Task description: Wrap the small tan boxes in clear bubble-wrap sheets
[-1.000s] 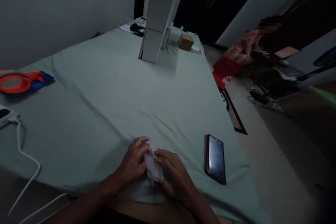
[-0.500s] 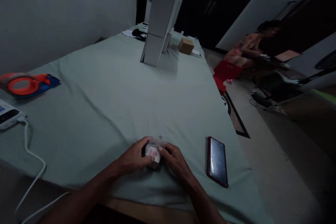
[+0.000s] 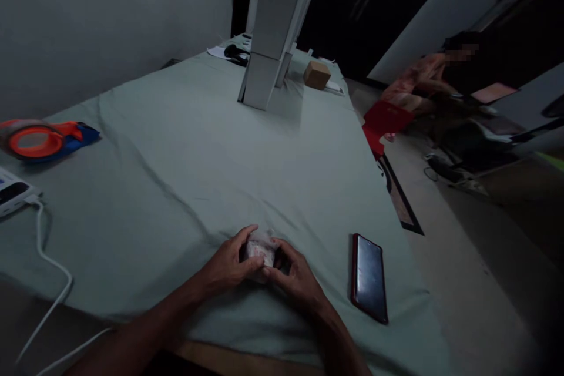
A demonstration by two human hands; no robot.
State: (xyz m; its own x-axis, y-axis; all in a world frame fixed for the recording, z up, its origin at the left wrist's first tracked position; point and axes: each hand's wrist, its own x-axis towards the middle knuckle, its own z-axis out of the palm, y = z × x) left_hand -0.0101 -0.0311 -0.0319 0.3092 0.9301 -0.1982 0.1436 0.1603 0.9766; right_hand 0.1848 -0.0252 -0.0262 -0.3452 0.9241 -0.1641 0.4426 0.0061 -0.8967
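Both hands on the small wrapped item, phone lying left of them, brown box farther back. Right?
No: in the head view the phone lies to the right of both the left hand and the right hand. The rest stands.

The desk's [image 3: 238, 359] got a wrinkly green cloth [image 3: 211, 158] on, plus phone [image 3: 370, 278], orange tape dispenser [image 3: 56, 142], white gadget [image 3: 15, 191] with cable [image 3: 56, 266], tall white box [image 3: 277, 17], small brown box [image 3: 317, 75].

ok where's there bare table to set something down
Mostly the cloth between the tall white box and left hand; less between right hand and phone. Crowded: far end by the cardboard box; left edge, with tape dispenser and white device.
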